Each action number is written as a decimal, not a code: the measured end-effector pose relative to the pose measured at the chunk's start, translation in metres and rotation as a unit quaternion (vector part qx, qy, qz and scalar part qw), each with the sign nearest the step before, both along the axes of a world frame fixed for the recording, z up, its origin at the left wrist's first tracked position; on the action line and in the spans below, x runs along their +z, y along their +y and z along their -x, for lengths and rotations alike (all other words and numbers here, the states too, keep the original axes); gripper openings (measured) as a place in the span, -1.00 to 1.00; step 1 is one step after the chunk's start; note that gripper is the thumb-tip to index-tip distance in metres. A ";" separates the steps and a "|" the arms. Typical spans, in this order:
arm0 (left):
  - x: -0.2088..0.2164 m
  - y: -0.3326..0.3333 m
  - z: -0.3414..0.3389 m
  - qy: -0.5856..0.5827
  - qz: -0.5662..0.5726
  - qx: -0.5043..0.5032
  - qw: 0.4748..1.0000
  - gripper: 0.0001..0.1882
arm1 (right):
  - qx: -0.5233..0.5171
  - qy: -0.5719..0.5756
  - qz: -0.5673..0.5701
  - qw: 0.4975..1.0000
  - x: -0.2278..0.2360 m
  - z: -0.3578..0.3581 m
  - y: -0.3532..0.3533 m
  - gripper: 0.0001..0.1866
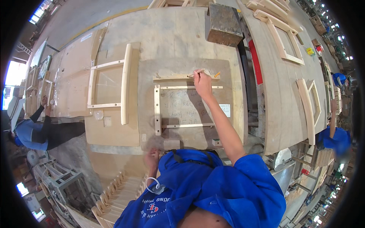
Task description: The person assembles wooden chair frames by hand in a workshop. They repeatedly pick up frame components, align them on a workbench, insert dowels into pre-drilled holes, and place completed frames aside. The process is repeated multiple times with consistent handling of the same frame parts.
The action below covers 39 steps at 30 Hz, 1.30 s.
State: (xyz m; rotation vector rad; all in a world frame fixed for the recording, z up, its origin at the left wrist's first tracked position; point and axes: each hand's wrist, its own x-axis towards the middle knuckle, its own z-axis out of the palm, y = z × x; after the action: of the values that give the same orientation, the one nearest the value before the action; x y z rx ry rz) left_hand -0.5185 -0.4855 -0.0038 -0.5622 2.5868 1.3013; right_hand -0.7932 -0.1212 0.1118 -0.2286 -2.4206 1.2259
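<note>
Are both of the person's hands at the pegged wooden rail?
No, only the right hand is at the wooden rail; the left hand is lower, beside the blue shirt.

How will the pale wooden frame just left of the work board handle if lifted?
The wooden frame should probably stay stiff, since its corners look joined. It's likely fairly light for its size, being slim around an open middle. It may dip rightward, where the rounded rail looks thickest.
</note>
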 end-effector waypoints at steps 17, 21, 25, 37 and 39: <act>0.070 0.042 0.111 0.152 0.007 -0.053 0.987 -0.80 | 0.049 -0.158 -0.104 0.981 0.040 -0.044 0.106 -0.44; 0.045 0.042 0.080 0.146 0.083 -0.133 0.977 -0.81 | -0.287 0.097 -0.275 0.913 0.120 -0.114 0.286 -0.55; 0.045 0.050 0.061 0.160 0.058 -0.177 0.969 -0.78 | -0.580 -0.103 -0.346 0.730 0.161 -0.205 0.477 -0.40; 0.066 0.041 0.095 0.146 -0.007 -0.231 0.962 -0.80 | -0.287 -0.345 -0.385 0.806 0.161 -0.298 0.403 -0.21; 0.063 0.056 0.101 0.108 -0.100 -0.192 0.970 -0.83 | -0.241 -0.286 -0.437 0.818 0.166 -0.337 0.333 -0.24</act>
State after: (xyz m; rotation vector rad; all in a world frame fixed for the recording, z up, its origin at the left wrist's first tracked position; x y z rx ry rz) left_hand -0.6195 -0.4294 0.0593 0.1199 2.5093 1.5236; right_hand -0.4562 0.2118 0.2777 -0.9422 -2.8507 -0.2819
